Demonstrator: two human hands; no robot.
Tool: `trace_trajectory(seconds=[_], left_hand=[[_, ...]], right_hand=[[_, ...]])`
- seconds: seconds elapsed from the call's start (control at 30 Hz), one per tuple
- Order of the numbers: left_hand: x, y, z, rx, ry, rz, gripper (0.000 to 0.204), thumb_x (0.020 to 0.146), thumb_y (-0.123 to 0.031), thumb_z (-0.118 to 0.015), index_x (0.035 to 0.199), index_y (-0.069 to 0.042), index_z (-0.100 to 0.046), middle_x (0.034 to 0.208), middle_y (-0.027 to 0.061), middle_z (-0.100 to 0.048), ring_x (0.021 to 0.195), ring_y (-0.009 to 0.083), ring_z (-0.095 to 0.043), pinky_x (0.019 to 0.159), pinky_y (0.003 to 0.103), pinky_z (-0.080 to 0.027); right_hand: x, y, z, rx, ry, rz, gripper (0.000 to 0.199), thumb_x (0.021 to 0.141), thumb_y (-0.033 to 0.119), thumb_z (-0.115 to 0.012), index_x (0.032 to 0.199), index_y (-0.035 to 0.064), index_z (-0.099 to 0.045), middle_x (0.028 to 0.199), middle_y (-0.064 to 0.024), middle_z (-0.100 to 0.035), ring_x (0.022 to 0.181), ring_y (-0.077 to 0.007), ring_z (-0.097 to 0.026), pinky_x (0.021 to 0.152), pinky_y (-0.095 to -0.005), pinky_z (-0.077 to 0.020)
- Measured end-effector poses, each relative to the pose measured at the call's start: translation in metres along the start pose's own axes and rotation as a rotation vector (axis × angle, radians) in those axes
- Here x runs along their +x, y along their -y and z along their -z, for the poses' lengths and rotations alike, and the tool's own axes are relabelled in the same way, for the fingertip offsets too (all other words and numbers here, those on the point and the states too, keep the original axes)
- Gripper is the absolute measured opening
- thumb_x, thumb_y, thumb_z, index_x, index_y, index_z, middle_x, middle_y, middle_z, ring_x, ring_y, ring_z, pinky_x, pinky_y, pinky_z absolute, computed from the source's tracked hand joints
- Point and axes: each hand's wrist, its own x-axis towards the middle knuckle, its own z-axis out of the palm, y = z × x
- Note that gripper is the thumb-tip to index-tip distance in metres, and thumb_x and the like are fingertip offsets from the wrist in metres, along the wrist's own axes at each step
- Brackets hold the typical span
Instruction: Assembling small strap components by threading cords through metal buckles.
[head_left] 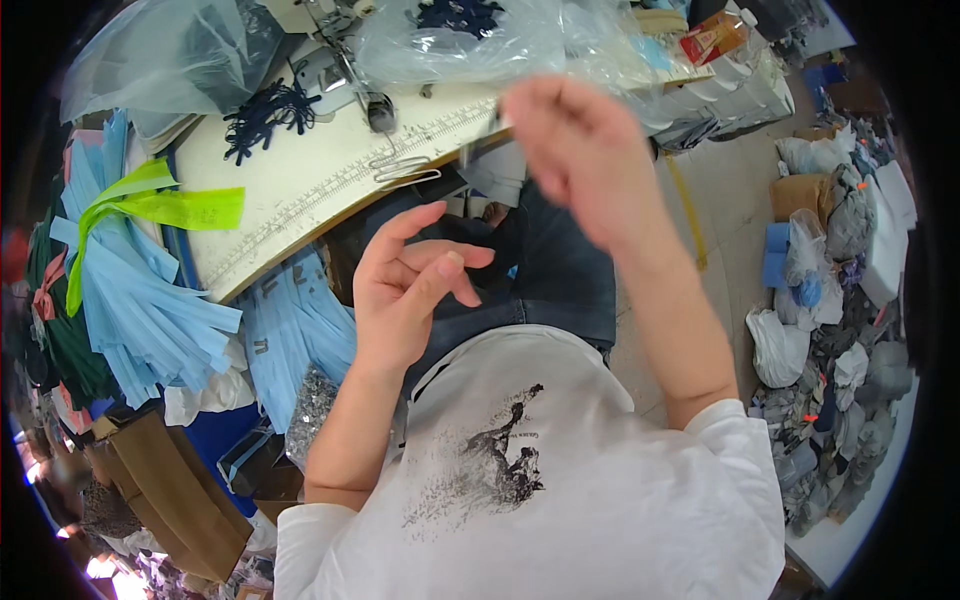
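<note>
My left hand (405, 285) is raised over my lap, just in front of the table edge. Its fingers are spread apart, the thumb crosses near the middle finger, and I see nothing held. Higher and to the right, my right hand (580, 150) is smeared by motion above the table's front edge. A thin dark blur shows by its fingertips; whether they hold it I cannot tell. Between the hands, a bent metal wire piece (405, 170) lies at the edge of the white sewing table (300, 185). Dark navy loops of cord (270, 118) lie farther left on it.
Sewing machine parts (335, 75) stand at the back between clear plastic bags (170, 60). Light blue fabric strips (150, 290) with a lime green band (150, 205) hang at left. A drink bottle (718, 35) is at back right. Scrap piles (850, 350) cover the right-hand floor.
</note>
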Motion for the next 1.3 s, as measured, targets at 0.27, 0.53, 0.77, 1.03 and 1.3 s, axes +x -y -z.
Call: trace_trajectory(seconds=[0.27,0.53,0.77,1.03,1.3], left_hand=[[0.01,-0.034,0.052,0.476,-0.271,-0.058,0.018,0.092,-0.004,-0.06,0.109,0.001,-0.06,0.081,0.0057,-0.066,0.059,0.0074,-0.054,0.053,0.021,-0.043],[0.117,-0.081,0.117,1.63,-0.401,-0.425,0.025,0.081,-0.02,-0.071,0.099,-0.004,-0.065,0.083,0.0083,-0.062,0.07,0.0222,-0.06,0.066,0.034,-0.048],[0.119,-0.071,0.129,1.752,-0.407,-0.413,0.017,0.082,-0.02,-0.068,0.085,-0.004,-0.065,0.077,0.0131,-0.061,0.072,0.0301,-0.061,0.066,0.039,-0.048],[0.125,-0.106,0.126,1.716,-0.444,-0.375,0.026,0.077,-0.018,-0.075,0.098,-0.003,-0.068,0.079,0.0093,-0.07,0.068,0.0191,-0.065,0.066,0.031,-0.05],[0.11,-0.108,0.126,1.898,-0.356,-0.432,0.027,0.084,-0.022,-0.069,0.1,-0.001,-0.069,0.081,0.0142,-0.069,0.073,0.0274,-0.065,0.071,0.034,-0.05]], right_hand=[[0.071,0.019,0.029,0.434,0.085,0.001,0.016,0.094,0.019,-0.056,0.097,0.0037,-0.058,0.074,0.0012,-0.053,0.049,-0.0033,-0.04,0.037,-0.0183,-0.0289],[-0.058,-0.093,-0.002,0.583,0.002,-0.801,0.012,0.091,0.006,-0.048,0.102,0.0049,-0.052,0.094,-0.0124,-0.057,0.056,-0.0083,-0.043,0.036,-0.0184,-0.0291],[-0.102,-0.102,-0.006,0.541,0.186,-0.767,0.014,0.096,0.009,-0.046,0.107,0.0033,-0.053,0.091,-0.0108,-0.061,0.055,-0.0059,-0.043,0.038,-0.0181,-0.0258],[-0.128,-0.109,-0.005,0.532,0.299,-0.846,0.015,0.092,0.005,-0.048,0.105,0.002,-0.056,0.089,-0.0104,-0.062,0.055,-0.0054,-0.041,0.04,-0.0187,-0.0261],[-0.172,-0.121,0.018,0.636,0.352,-0.747,0.015,0.092,0.006,-0.049,0.105,0.0015,-0.056,0.084,-0.0074,-0.061,0.051,-0.0043,-0.038,0.04,-0.019,-0.0243]])
